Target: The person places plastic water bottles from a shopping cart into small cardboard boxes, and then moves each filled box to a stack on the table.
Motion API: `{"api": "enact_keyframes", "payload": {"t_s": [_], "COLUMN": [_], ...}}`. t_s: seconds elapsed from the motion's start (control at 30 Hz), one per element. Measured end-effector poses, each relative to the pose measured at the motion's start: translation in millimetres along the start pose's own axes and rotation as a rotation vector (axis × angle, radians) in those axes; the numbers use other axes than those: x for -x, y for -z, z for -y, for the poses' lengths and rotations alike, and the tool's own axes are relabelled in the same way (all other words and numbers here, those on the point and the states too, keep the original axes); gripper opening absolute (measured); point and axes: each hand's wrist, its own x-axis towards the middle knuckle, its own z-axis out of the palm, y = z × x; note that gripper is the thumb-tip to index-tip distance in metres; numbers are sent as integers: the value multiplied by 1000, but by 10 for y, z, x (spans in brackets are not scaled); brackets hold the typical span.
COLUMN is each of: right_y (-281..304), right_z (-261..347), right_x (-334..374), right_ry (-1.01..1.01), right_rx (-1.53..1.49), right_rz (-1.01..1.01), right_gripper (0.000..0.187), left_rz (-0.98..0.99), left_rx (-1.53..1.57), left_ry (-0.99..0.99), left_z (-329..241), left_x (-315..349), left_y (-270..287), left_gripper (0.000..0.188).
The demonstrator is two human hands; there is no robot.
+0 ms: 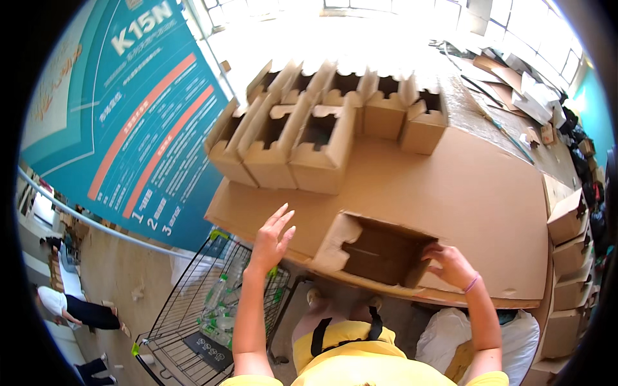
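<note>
An open, empty-looking cardboard box [329,249] lies near the front edge of a cardboard-covered tabletop [476,199], its notched end toward the left. My right hand [452,266] has its fingers curled over the box's right end wall, with the fingertips partly inside. Left of the box, my left hand [273,239] hovers with its fingers stretched out and nothing in it. Beyond it, several similar open-topped boxes [317,164] stand upright in two rows, their notched flaps raised; the insides look dark.
A wire shopping cart [187,315] holding clear plastic bottles [219,315] stands below left. A teal banner [145,128] rises at the left. More boxes [568,257] are stacked at the right, and white sacks [515,341] lie below. Two people [71,302] are far left.
</note>
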Motion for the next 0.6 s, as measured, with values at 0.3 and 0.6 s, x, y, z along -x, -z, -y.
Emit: {"api": "enact_keyframes", "payload": {"t_s": [0.3,0.6], "right_y": [443,-73], "right_z": [1380,1589], "right_x": [-220,-667], "right_ry": [-288,-269], "right_rx": [323,172], "right_rz": [39,172], "right_gripper": [87,31], "left_rz": [-2,434], "left_rx": [-85,-287], "left_ry": [568,928], "left_z": [2155,3886], "left_x": [1701,3495], "left_y": [736,-336], "left_gripper": [35,46]}}
